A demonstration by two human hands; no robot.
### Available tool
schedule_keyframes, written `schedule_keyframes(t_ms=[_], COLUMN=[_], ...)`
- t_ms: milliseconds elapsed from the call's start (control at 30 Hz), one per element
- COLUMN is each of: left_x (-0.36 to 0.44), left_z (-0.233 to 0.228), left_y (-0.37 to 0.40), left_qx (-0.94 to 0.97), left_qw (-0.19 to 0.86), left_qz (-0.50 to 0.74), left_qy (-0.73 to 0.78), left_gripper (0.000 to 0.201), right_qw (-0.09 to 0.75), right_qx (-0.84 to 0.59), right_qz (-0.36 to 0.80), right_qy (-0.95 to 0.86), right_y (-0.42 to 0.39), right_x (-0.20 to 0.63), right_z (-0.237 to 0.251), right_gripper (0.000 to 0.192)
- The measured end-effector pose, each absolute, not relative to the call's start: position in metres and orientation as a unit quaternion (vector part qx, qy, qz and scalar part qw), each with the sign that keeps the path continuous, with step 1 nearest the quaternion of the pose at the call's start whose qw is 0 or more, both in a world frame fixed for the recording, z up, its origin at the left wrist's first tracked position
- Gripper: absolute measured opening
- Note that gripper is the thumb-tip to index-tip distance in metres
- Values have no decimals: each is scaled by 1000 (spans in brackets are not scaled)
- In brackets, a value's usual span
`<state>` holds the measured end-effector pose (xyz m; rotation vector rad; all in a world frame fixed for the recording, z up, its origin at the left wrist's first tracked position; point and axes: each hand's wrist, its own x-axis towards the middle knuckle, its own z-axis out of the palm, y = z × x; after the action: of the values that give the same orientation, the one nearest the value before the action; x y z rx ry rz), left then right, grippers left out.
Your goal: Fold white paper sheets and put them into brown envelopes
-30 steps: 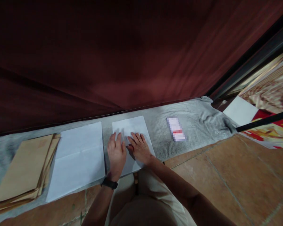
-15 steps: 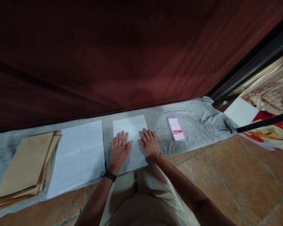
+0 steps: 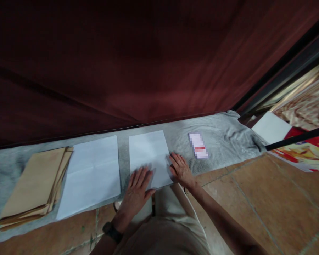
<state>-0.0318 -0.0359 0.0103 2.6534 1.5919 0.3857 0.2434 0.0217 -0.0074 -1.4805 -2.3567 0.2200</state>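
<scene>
A folded white sheet of paper [image 3: 149,152] lies on a grey cloth [image 3: 220,134] spread on the floor. My left hand [image 3: 138,189] rests flat at the sheet's near left corner, fingers apart, with a black watch on the wrist. Beside the sheet's near right edge lies my right hand [image 3: 181,170], fingers spread, touching paper and cloth. Neither hand holds anything.
A larger white sheet [image 3: 91,175] lies to the left, and a stack of brown envelopes [image 3: 34,186] further left. A small white and red packet [image 3: 198,145] sits on the cloth to the right. A dark red curtain [image 3: 138,60] hangs behind. Terracotta tiles [image 3: 268,205] cover the floor.
Both hands slid from the middle of the folded sheet toward me and apart: the left to the near left corner, the right to the right edge.
</scene>
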Motion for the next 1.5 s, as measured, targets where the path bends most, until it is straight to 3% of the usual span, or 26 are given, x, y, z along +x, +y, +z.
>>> schedule_keyframes(t_ms=[67,367,633,800,933,1133,1367,1500], left_x=[-34,-47,-49,-57,-75,-88,-85,-87], left_z=[9,11,10,10,8,5,14,11], left_y=[-47,-40,-27,-29,-35,-34,-36,-36], left_qx=[866,872,876,873,844,811,795,799], left_qw=[11,15,21,74,121,173,210,205], left_qz=[105,88,93,117,148,203,253,232], left_qy=[489,481,473,467,501,520,510,515], left_gripper=[74,57,62,63,62,37,26,49], right_qw=[159,119,132,156,186,240,235,238], right_qx=[-477,-392,-399,-403,-396,-372,-379,-386], right_qz=[89,137,182,220,245,321,291,288], right_qy=[-860,-902,-889,-875,-865,-837,-847,-844], right_y=[13,-4,0,10,17,18,23,29], right_x=[250,264,261,264,269,272,272,272], right_z=[-4,9,8,2,0,4,-5,-8], right_gripper=[55,76,63,61,48,33,47,41])
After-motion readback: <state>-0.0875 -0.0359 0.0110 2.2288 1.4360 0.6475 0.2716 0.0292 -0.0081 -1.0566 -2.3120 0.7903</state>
